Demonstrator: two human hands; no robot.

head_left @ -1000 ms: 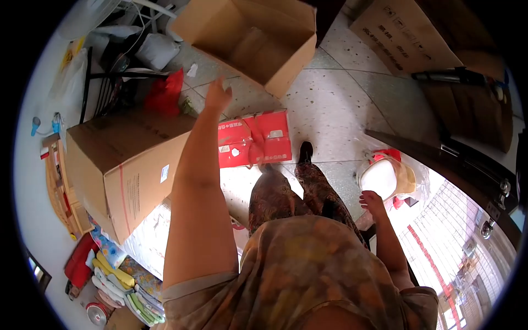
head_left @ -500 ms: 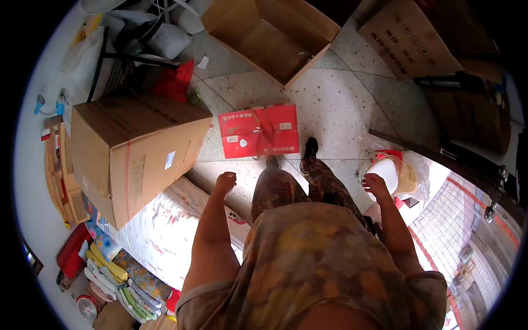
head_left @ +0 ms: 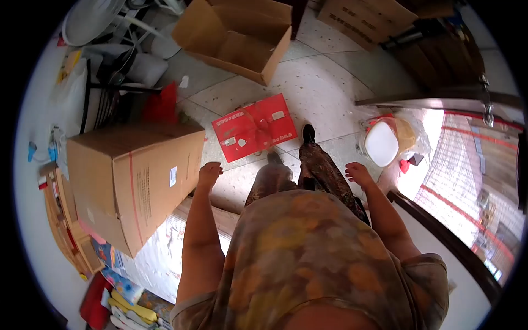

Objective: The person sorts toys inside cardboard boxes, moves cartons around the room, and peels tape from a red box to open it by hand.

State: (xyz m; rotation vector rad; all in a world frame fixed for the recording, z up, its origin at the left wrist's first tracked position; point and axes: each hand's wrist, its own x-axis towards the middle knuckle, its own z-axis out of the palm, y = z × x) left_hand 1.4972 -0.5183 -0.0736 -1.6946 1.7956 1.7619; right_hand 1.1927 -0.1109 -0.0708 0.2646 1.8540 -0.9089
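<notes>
My left hand [head_left: 210, 175] hangs in the air with loosely bent fingers and nothing in it. Closest to it are the large closed cardboard box [head_left: 159, 181] on the left and the red box [head_left: 256, 127] on the floor ahead. That red box is tied with a strap or string and lies just in front of my feet, touched by neither hand. My right hand [head_left: 358, 173], also empty, has its fingers slightly apart. Beyond it, a white lid-like object [head_left: 381, 144] sits among clear plastic wrapping beside the doorway.
An open cardboard box [head_left: 242, 52] stands on the tiled floor ahead. Another carton [head_left: 366, 19] is at the upper right. A white fan [head_left: 91, 21] and bags crowd the upper left. Folded cloths [head_left: 132, 308] lie at the lower left. A dark door edge [head_left: 445, 242] is on my right.
My view has turned, so the red box looks tilted and the open carton sits farther left. Both arms have swung slightly, and both hands stay empty.
</notes>
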